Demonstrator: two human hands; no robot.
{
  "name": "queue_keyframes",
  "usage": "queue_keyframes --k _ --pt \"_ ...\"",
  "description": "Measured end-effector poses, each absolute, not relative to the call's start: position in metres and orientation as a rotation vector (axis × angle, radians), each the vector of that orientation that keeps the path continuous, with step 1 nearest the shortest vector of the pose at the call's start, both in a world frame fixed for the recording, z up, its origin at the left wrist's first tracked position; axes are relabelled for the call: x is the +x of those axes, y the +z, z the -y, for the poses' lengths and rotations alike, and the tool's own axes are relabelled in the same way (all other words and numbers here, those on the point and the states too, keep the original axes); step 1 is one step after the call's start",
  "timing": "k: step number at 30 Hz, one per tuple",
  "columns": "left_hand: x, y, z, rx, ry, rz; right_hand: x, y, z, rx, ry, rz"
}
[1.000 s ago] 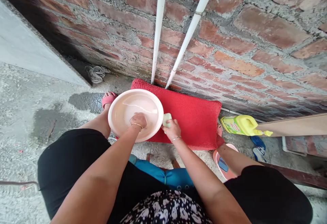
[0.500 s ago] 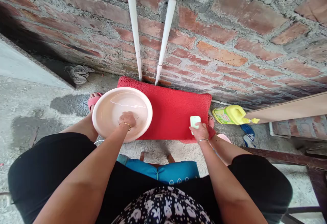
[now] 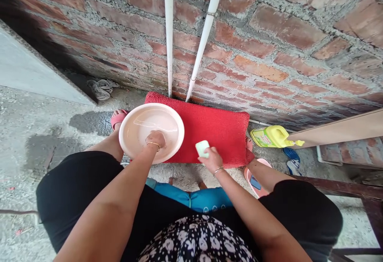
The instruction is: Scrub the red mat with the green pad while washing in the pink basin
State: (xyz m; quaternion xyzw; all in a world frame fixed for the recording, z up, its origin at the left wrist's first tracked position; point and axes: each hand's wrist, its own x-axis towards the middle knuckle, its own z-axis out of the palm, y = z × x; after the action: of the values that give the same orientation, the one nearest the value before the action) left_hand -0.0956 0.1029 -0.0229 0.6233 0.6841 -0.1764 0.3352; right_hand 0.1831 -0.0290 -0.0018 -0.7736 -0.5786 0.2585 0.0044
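My left hand [image 3: 156, 137] reaches down into a pale pink basin [image 3: 125, 150]. Its fingers point into the water and are hidden, so what they touch does not show. A thin bracelet circles the wrist. My right hand [image 3: 213, 160] is closed around the lower end of a pale green rounded block [image 3: 202, 148], like a soap bar or a small scrub brush. The block is over the front left part of a red textured mat [image 3: 215, 128]. At the mat's left end, the basin overlaps it.
Two white pipes [image 3: 169, 34] run down the brick wall [image 3: 260, 42] behind the mat. On the right are a yellow jug [image 3: 271, 136], blue slippers [image 3: 291, 160] and a pink tub [image 3: 248, 176] with a phone-like thing inside. A grey rag [image 3: 102, 89] lies at the wall's foot.
My right hand has moved left across the red mat with the pale green block. My left hand stays in the basin. The view has shifted slightly, uncovering more of the pink tub.
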Motion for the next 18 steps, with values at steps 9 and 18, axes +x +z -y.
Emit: queue_keyframes --k 9,18 --pt "-0.092 -0.02 -0.105 1.622 -0.685 -1.82 0.134 -0.004 0.034 -2.108 0.821 2.441" --pt "-0.091 -0.014 -0.105 1.555 -0.639 -1.83 0.35 0.034 0.055 -3.081 0.679 1.651"
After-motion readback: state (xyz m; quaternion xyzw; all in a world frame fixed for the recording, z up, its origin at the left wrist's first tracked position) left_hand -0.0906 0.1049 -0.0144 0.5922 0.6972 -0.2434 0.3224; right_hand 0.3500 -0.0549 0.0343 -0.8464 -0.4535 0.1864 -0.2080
